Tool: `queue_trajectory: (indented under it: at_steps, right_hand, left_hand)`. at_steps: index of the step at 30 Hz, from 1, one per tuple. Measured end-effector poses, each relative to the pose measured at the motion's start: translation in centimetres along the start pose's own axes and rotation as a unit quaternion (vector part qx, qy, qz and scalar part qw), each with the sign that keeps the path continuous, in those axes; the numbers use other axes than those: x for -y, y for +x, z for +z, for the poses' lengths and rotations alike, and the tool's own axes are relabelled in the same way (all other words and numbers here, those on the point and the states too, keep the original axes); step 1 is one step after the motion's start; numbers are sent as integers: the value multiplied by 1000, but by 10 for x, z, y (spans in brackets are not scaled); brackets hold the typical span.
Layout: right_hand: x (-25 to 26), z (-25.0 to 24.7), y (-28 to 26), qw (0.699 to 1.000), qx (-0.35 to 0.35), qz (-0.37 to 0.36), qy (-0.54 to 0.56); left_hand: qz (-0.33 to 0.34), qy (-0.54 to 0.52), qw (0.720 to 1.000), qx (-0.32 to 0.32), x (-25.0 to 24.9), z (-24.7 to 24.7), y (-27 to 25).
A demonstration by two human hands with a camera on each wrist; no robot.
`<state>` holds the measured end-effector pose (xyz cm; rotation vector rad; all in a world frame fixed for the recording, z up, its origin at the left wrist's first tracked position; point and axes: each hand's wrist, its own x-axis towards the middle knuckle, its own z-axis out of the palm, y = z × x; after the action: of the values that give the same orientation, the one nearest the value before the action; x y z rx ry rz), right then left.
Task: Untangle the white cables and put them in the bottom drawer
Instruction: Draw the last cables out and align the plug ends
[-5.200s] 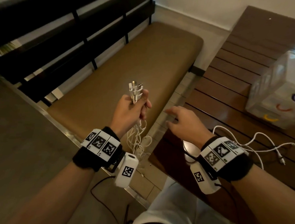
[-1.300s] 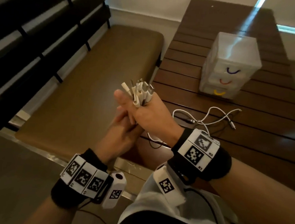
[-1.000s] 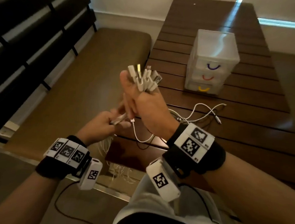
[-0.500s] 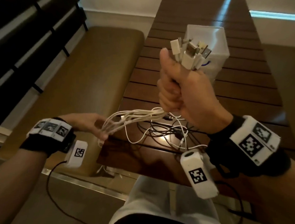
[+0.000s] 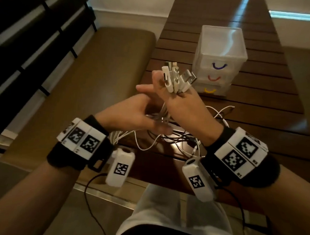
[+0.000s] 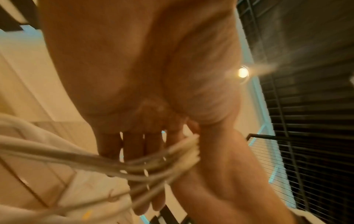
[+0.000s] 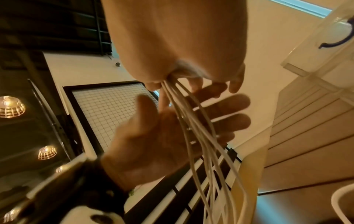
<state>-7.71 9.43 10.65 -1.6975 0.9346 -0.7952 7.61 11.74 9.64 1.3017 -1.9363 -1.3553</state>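
Gripping the white cables [image 5: 177, 81] below their plugs, your right hand [image 5: 182, 108] stays fisted; your left hand [image 5: 133, 112] lies open beneath the strands. Risk: black cables [image 5: 178, 138] snagging dangling loops.

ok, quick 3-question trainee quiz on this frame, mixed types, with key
1. Multiple choice: which hand grips the bundle of white cables just below their plugs? A) left hand B) right hand C) neither
2. True or false: the bottom drawer of the clear drawer unit on the table is pulled open.
3. Short answer: what colour is the handle of the bottom drawer?

Key
1. B. The left hand is spread open, its fingers straight behind the hanging strands.
2. False. All three drawers sit flush in the head view.
3. Yellow; the red and purple handles are above it.
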Motion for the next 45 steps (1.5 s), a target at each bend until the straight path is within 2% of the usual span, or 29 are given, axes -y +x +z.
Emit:
queue_trajectory:
  at_steps: [2, 5, 8, 10, 12, 14, 16, 19, 22, 28, 31, 34, 37, 39, 40, 41, 42, 43, 44, 45]
  right_hand:
    - [-3, 0, 3, 999, -4, -7, -36]
    - [0, -6, 5, 1000, -7, -8, -1]
    - [-1, -14, 2, 999, 16, -36, 19]
    - [-4, -15, 2, 993, 13, -44, 113]
    - [-7, -11, 2, 978, -7, -69, 195]
    - [-6, -7, 3, 970, -25, -103, 220]
    - [-2, -5, 3, 965, -39, -124, 227]
    - [5, -1, 6, 973, -67, -137, 174]
    - [8, 5, 8, 979, -92, -127, 129]
    - [8, 17, 19, 980, -111, -155, 56]
    - [5, 29, 25, 981, -110, -159, 27]
    - [0, 37, 32, 988, -66, -139, 12]
    - [-9, 42, 37, 987, -2, -92, 133]
    - [-25, 48, 36, 982, -23, -22, 185]
    - [-36, 54, 35, 987, -37, 23, 154]
    - [-48, 60, 33, 995, -34, 65, 62]
    - [-61, 66, 30, 992, 6, 95, -79]
    - [-74, 72, 25, 965, 65, 114, -228]
    - [-85, 78, 20, 922, 119, 115, -349]
    - [-93, 83, 14, 886, 161, 105, -422]
  left_hand:
    - [-1, -19, 998, -67, -15, 14, 9]
    - [-1, 2, 986, -169, -20, 33, 14]
    - [4, 14, 975, -220, -15, 44, 15]
    - [-4, 13, 969, -246, -10, 43, 15]
    - [20, -14, 966, -257, -8, 43, 17]
    - [40, -18, 966, -255, -8, 42, 18]
    - [34, -5, 968, -250, -7, 39, 17]
    - [-5, -3, 971, -240, -4, 34, 16]
    - [-17, -16, 969, -246, -4, 31, 16]
    - [9, -62, 958, -280, -5, 22, 19]
    - [8, -46, 956, -288, 0, 15, 14]
    - [-27, -21, 955, -295, 9, 11, 4]
    - [-71, -28, 945, -319, 25, 1, -5]
    - [-98, -35, 930, -353, 40, -9, -12]
    - [-108, -45, 923, -366, 48, -14, -16]
    - [-114, -61, 917, -376, 55, -17, -20]
    - [-123, -75, 913, -382, 62, -18, -23]
    - [-131, -87, 909, -385, 68, -18, -25]
    - [-139, -96, 908, -384, 71, -17, -27]
    - [-143, -105, 907, -383, 73, -15, -27]
